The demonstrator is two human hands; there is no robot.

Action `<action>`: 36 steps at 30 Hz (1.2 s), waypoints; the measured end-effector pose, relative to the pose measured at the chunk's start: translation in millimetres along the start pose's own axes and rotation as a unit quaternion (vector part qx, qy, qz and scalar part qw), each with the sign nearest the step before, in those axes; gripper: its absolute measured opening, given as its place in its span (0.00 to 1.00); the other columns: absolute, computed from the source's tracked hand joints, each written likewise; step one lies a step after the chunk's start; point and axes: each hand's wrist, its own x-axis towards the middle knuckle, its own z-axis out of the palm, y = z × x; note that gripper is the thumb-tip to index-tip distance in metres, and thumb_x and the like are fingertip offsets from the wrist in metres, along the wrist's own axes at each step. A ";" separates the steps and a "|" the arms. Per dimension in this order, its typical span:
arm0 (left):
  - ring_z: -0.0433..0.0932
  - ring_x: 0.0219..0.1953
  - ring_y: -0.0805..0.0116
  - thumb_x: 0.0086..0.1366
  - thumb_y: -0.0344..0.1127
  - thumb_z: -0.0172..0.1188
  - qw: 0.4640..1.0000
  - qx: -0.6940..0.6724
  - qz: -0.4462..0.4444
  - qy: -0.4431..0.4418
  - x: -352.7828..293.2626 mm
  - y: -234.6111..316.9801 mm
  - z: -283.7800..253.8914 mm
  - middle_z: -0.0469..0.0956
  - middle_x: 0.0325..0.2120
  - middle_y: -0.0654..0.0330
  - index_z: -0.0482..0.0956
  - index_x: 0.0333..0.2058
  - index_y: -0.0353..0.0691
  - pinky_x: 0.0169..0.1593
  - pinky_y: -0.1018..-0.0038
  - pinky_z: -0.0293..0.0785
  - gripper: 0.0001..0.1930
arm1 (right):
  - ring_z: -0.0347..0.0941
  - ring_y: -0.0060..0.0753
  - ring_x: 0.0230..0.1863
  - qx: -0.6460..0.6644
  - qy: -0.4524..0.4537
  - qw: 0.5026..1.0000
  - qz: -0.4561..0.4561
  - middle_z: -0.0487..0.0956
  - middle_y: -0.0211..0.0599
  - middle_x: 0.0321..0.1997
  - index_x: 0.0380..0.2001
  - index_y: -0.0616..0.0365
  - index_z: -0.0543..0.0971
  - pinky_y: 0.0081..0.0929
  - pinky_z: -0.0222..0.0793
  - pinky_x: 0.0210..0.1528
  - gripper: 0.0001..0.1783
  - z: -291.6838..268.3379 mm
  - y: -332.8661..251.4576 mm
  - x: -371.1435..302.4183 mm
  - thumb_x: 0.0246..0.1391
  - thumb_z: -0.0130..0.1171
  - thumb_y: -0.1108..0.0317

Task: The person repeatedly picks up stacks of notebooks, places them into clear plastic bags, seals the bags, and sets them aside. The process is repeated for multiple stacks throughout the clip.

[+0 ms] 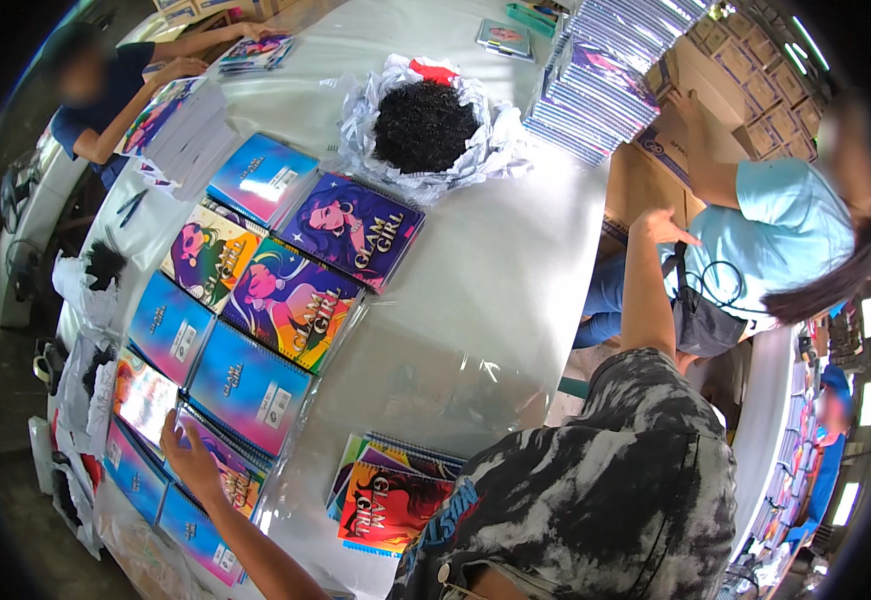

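Note:
My left hand [193, 458] rests with fingers apart on the edges of spiral notebooks laid in two rows on the left of the table. Beneath it lies a purple and orange notebook [240, 475], partly covered by my hand. Beside it is a pale orange notebook [145, 390] with glare on its cover. Farther along the rows are a blue and pink notebook [252, 385] and a purple notebook [352, 225]. Out to the right, my right hand [663, 228] hangs in the air with fingers apart, holding nothing, close to a co-worker in a light blue shirt [785, 225].
A small notebook stack [395, 500] lies by my body. Crumpled paper around a black fibrous bundle [425, 125] sits mid-table. Tall notebook stacks [595, 90] stand at the far right, near cardboard boxes [745, 65]. Another person [95, 110] handles notebooks at the far left.

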 end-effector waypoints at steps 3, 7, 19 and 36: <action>0.71 0.46 0.60 0.62 0.32 0.52 1.000 -0.015 -0.008 0.016 -3.5 6.1 -3.0 0.68 0.48 0.53 0.67 0.53 0.39 0.47 0.67 0.68 0.19 | 0.67 0.65 0.47 -0.013 -0.013 0.993 0.119 0.68 0.70 0.46 0.63 0.52 0.27 0.49 0.64 0.48 0.54 5.0 -29.0 -40.6 0.46 0.55 0.73; 0.71 0.46 0.60 0.63 0.33 0.53 1.000 -0.016 0.001 0.010 0.8 14.8 4.3 0.68 0.48 0.53 0.67 0.53 0.39 0.47 0.67 0.67 0.19 | 0.75 0.33 0.38 0.091 -0.457 0.876 -0.123 0.79 0.45 0.39 0.43 0.61 0.77 0.24 0.67 0.42 0.15 40.2 5.5 -77.3 0.52 0.52 0.71; 0.71 0.46 0.59 0.61 0.33 0.54 0.999 0.028 0.008 0.046 -12.5 -10.2 -14.3 0.70 0.47 0.53 0.69 0.51 0.39 0.47 0.67 0.67 0.19 | 0.62 0.39 0.59 -0.179 -0.537 0.635 -0.526 0.70 0.37 0.56 0.56 0.36 0.67 0.40 0.54 0.58 0.27 27.4 -42.5 -187.2 0.51 0.53 0.50; 0.73 0.44 0.49 0.55 0.34 0.54 0.993 -0.007 0.116 0.015 97.4 -14.1 60.0 0.75 0.40 0.47 0.75 0.43 0.37 0.49 0.64 0.68 0.16 | 0.74 0.43 0.31 0.235 -0.810 0.412 -0.344 0.78 0.46 0.31 0.37 0.58 0.79 0.33 0.67 0.35 0.13 -132.5 -145.9 -484.3 0.48 0.52 0.68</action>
